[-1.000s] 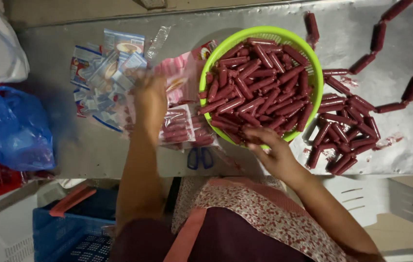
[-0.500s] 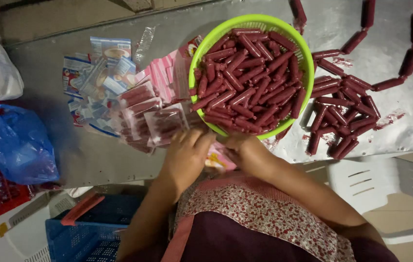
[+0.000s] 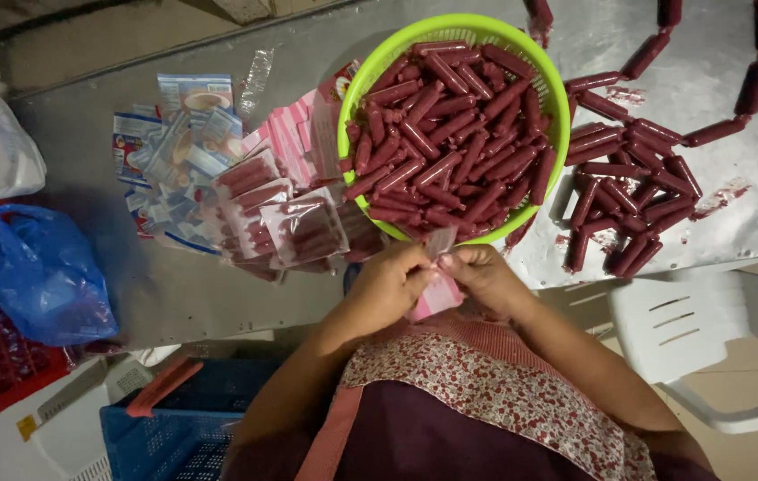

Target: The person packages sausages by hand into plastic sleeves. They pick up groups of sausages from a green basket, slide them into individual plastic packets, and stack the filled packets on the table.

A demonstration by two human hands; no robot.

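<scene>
Steel table [image 3: 218,294] with green basket [image 3: 356,89] of red sausages [image 3: 450,134]; both hands' fingers [image 3: 414,263] clamped on pink-and-clear bag [image 3: 438,285].

Both forearms bare, no sleeves; a dark maroon top below the left hand [image 3: 385,287] and right hand [image 3: 484,278]; over it a red floral-print apron bib with salmon-pink straps.

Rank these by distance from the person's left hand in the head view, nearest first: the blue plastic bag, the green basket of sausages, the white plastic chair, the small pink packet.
1. small pink packet: pinched by the left hand itself.
2. green basket: just above the hands, on the metal table.
3. white plastic chair: off to the right, beyond the right hand.
4. blue plastic bag: far left, beside the table edge.
</scene>
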